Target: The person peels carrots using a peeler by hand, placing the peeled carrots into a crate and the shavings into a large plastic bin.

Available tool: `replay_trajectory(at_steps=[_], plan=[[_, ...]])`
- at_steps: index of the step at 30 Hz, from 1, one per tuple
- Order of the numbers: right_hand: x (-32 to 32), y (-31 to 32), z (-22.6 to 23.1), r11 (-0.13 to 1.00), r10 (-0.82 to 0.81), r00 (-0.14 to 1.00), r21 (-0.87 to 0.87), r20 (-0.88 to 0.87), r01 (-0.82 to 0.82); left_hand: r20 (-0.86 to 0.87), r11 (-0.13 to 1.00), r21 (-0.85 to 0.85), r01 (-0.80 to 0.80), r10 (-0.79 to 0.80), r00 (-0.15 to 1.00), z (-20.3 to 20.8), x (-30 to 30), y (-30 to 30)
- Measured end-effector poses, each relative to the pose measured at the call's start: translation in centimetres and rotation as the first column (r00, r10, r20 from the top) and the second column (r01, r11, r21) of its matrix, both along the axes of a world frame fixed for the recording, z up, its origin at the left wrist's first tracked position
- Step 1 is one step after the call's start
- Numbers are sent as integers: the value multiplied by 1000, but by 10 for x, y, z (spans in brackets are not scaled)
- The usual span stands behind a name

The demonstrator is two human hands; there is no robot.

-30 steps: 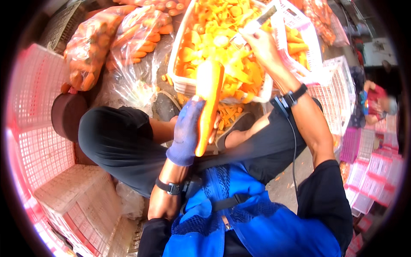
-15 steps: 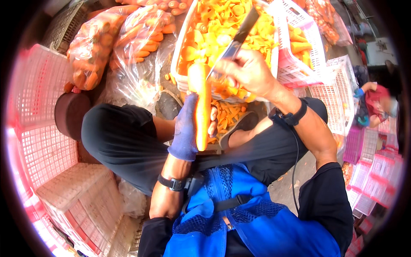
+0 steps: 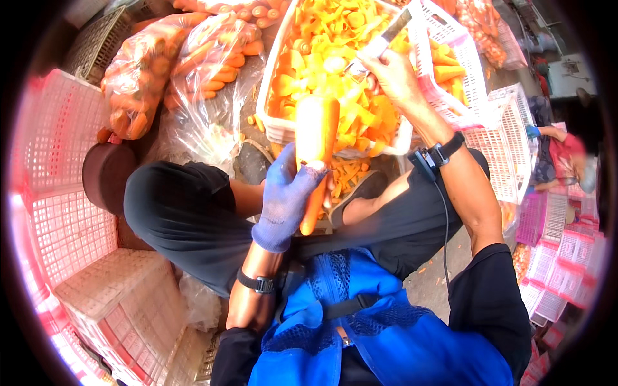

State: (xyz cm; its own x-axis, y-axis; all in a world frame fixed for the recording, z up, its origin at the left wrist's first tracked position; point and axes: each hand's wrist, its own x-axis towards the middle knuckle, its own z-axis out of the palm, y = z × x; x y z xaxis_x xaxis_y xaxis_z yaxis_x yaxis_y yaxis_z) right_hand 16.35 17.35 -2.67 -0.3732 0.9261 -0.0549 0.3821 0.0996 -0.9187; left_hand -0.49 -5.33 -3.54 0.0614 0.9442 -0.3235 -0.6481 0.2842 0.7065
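Note:
My left hand (image 3: 280,202), in a blue-purple knit glove, is closed round a thick orange carrot (image 3: 317,132). The carrot points up and away from me, its far end bright with glare. Bare, my right hand (image 3: 398,80) grips a metal peeler (image 3: 395,27) whose flat end sticks out beyond the fingers. That hand is apart from the carrot, above a white crate (image 3: 264,96) heaped with orange peelings (image 3: 344,38). More orange pieces (image 3: 346,175) lie below the crate, between my feet.
Clear bags of carrots (image 3: 138,71) stand at the far left. A pink-white crate (image 3: 473,71) with carrots adjoins the peelings crate on the right. Pink and white crates (image 3: 84,212) are stacked at my left. A person in red (image 3: 563,154) is at the far right.
My right hand with the peeler has moved away from the carrot, up and to the right. My left hand has turned the carrot and shifted it slightly right.

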Motion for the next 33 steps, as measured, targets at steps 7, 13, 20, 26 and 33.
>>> replay_trajectory(at_steps=[7,13,20,26,33], plan=[[-20,-27,4,982,189,977,41,-102,-186,-130,977,124,-175,191,973,-5,5,3],[-23,-31,-2,991,72,986,-100,-147,-87,91,949,218,-226,211,973,-14,-4,4],[-34,-72,-12,924,-84,988,-382,-128,29,307,844,223,-488,414,857,-6,4,13],[-47,-94,-41,929,-74,966,-370,-247,-23,91,840,259,-477,471,878,8,12,12],[-43,-68,-28,942,-126,945,-335,-301,19,-332,957,166,-239,282,900,18,9,-2]])
